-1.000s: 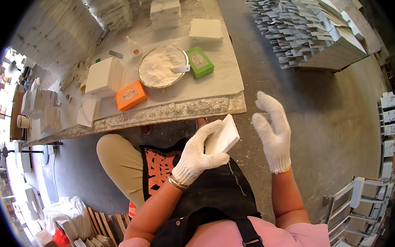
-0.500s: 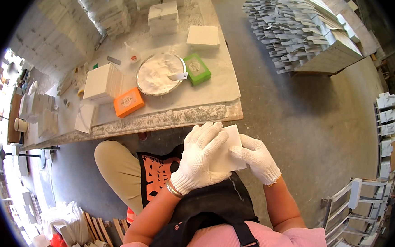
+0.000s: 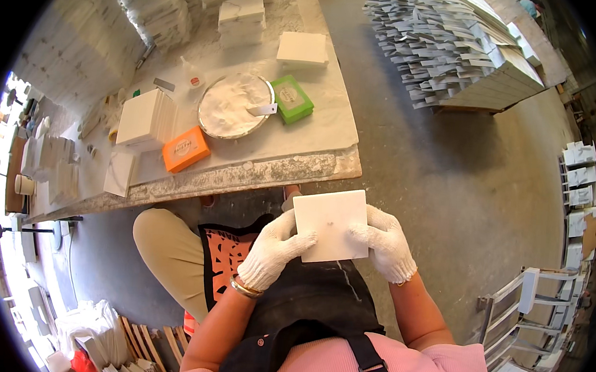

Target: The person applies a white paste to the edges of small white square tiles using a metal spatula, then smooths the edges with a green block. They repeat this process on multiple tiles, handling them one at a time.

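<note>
A square white tile with a small grey mark near its middle is held over my lap, its flat face toward me. My left hand, in a white knit glove, grips its left edge with the thumb on the face. On the opposite edge my gloved right hand clasps it the same way, fingers hidden behind. Beyond it on the table stand a round bowl of white powder or paste with a scraper stuck in, an orange box and a green box.
The worktable has a rough stone edge. It bears a tile stack, a leaning tile, a small white stack and a squeeze bottle. A pile of grey-white pieces stands far right; a metal rack is near right.
My left hand has moved off the tile's face to its left edge. The tile has turned from tilted to nearly level, its face now uncovered between both hands.
</note>
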`<state>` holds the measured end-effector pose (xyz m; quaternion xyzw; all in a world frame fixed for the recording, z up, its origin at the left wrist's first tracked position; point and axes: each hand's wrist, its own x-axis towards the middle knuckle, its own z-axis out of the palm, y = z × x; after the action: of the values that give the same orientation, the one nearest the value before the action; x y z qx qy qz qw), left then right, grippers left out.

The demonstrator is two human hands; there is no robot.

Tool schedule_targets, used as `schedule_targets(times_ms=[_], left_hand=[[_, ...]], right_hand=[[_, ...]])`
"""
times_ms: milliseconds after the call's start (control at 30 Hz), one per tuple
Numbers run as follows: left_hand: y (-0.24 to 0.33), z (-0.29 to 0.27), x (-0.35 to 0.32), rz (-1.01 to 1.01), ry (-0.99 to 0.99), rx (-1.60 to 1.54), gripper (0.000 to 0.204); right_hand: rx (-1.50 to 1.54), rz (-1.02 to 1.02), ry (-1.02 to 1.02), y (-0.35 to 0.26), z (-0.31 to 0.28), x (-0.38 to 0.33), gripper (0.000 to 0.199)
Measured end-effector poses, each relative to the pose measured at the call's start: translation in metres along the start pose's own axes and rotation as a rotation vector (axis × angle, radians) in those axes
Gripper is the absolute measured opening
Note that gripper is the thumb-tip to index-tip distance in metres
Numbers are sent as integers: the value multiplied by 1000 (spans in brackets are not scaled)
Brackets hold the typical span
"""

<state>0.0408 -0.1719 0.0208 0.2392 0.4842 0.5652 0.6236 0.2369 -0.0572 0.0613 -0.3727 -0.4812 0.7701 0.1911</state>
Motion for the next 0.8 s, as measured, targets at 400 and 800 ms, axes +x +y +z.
schedule_targets(times_ms=[400, 800], left_hand=[[-5, -3, -4, -60, -14, 5, 53], [-22, -8, 4, -32, 14, -239, 43]], right_hand=[[-126, -142, 188, -9, -21, 30, 44], [-176, 56, 106, 22, -1, 19, 49]])
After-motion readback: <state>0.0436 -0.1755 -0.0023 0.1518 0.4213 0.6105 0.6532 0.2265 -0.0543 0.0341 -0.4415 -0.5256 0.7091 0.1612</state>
